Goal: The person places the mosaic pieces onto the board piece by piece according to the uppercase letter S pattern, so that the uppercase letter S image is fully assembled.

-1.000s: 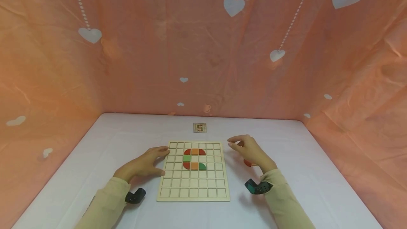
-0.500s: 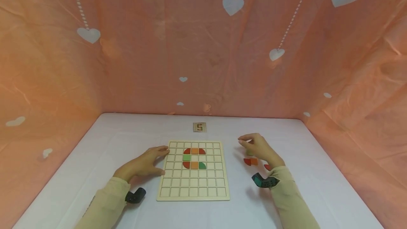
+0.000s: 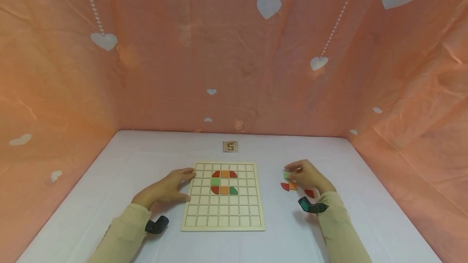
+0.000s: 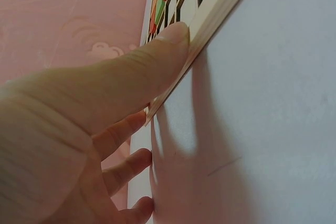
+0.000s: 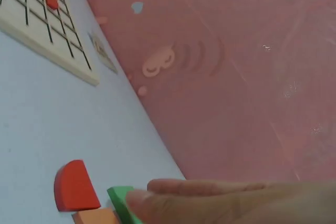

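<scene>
Grid board (image 3: 224,210): where does it sit, and what's at its left side?

Mid-table, on white cloth (image 3: 128,145). The left hand (image 3: 164,188) lies along its left edge, thumb touching the rim, fingers loose and clenched round nothing.

And on it?

Red, orange and green pieces (image 3: 224,190) fill some cells toward its far edge. Beyond that edge lies a small card (image 3: 230,146).

Off its right edge?

A red quarter-round (image 3: 284,187), a light green piece (image 3: 287,175), an orange square (image 3: 293,185), close together; then the right hand (image 3: 308,175), fingertips at the light green one, another red piece (image 3: 309,193) by its wrist.

Pinched?

Can't tell; maybe only touched.
</scene>
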Available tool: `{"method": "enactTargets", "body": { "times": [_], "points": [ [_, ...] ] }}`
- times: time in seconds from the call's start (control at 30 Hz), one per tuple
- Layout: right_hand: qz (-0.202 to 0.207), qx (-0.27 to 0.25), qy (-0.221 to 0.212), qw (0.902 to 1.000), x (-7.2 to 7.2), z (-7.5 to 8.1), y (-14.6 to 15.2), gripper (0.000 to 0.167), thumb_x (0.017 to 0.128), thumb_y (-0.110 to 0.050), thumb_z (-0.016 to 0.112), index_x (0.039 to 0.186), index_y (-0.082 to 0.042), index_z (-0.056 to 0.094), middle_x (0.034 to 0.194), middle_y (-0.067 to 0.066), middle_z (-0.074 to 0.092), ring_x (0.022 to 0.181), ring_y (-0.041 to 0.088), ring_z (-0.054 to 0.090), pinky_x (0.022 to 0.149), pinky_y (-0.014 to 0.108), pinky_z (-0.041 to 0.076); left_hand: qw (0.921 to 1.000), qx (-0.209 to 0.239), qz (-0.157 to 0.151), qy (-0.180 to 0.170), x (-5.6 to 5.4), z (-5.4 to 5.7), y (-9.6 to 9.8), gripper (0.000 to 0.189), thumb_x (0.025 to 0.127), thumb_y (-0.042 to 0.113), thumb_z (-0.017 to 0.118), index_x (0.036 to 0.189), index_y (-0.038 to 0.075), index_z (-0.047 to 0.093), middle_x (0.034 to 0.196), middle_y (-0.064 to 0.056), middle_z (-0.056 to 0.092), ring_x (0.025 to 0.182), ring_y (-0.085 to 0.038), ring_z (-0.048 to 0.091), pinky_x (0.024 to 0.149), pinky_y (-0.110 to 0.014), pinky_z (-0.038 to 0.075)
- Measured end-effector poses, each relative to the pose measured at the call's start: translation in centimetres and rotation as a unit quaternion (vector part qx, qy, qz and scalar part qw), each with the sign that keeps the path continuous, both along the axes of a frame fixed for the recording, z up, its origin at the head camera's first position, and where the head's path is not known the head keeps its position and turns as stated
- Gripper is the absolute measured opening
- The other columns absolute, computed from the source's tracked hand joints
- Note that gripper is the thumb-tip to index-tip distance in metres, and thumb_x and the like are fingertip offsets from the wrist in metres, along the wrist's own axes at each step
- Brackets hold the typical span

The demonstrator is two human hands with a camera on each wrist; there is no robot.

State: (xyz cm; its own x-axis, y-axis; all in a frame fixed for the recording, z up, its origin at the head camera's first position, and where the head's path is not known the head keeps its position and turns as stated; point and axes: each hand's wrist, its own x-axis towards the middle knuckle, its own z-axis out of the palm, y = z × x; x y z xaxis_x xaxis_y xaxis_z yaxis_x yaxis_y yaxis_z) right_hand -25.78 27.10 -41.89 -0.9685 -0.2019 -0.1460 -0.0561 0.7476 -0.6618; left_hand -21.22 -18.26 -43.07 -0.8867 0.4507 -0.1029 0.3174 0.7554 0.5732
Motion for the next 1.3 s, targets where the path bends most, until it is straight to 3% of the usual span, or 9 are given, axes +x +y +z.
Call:
{"method": "enactTargets", "body": {
  "times": [0.53,0.87,1.07,1.2,1.3],
  "points": [
    [-0.070,0.011,-0.050,0.9962,0.3,-0.2,-0.2,0.026,0.091,-0.009,0.071,0.117,-0.009,0.073,0.125,0.016,0.061,0.110,0.032,0.053,0.093,0.045,0.053,1.0000,-0.004,0.002,-0.002,0.0,0.2,0.1,0.081,0.081,0.022,0.083,0.148,-0.003,0.046,0.161,-0.024,0.034,0.149,-0.050,0.026,0.122,-0.066,0.024],
    [-0.057,0.030,-0.032,0.9974,0.4,0.0,-0.8,0.025,0.094,-0.013,0.069,0.118,-0.007,0.069,0.122,0.014,0.063,0.104,0.027,0.057,0.086,0.039,0.056,0.9999,0.003,0.008,-0.008,0.2,0.3,0.1,0.081,0.081,0.022,0.083,0.149,-0.002,0.046,0.162,-0.024,0.033,0.150,-0.050,0.025,0.123,-0.067,0.023],
    [-0.041,0.001,-0.019,0.9990,0.4,0.2,-1.2,0.026,0.093,-0.007,0.068,0.118,-0.001,0.068,0.113,0.017,0.064,0.093,0.024,0.061,0.074,0.031,0.059,0.9999,0.005,0.008,-0.011,0.3,0.2,0.1,0.080,0.081,0.021,0.083,0.148,-0.002,0.046,0.162,-0.024,0.033,0.150,-0.050,0.025,0.123,-0.067,0.023],
    [-0.053,-0.008,-0.032,0.9981,0.5,0.3,-2.0,0.029,0.094,-0.008,0.068,0.122,-0.003,0.067,0.114,0.015,0.062,0.093,0.024,0.060,0.071,0.026,0.059,0.9999,0.007,0.007,-0.012,0.3,0.1,0.1,0.080,0.081,0.021,0.083,0.148,-0.002,0.047,0.162,-0.024,0.033,0.150,-0.050,0.025,0.123,-0.066,0.023],
    [-0.038,-0.005,-0.019,0.9991,0.3,0.4,-2.7,0.029,0.092,-0.009,0.070,0.121,-0.003,0.068,0.111,0.014,0.064,0.090,0.022,0.060,0.069,0.025,0.057,0.9998,0.009,0.010,-0.014,0.3,0.1,0.0,0.080,0.081,0.020,0.083,0.148,-0.002,0.046,0.162,-0.023,0.033,0.150,-0.050,0.024,0.123,-0.066,0.022]
  ]
}}
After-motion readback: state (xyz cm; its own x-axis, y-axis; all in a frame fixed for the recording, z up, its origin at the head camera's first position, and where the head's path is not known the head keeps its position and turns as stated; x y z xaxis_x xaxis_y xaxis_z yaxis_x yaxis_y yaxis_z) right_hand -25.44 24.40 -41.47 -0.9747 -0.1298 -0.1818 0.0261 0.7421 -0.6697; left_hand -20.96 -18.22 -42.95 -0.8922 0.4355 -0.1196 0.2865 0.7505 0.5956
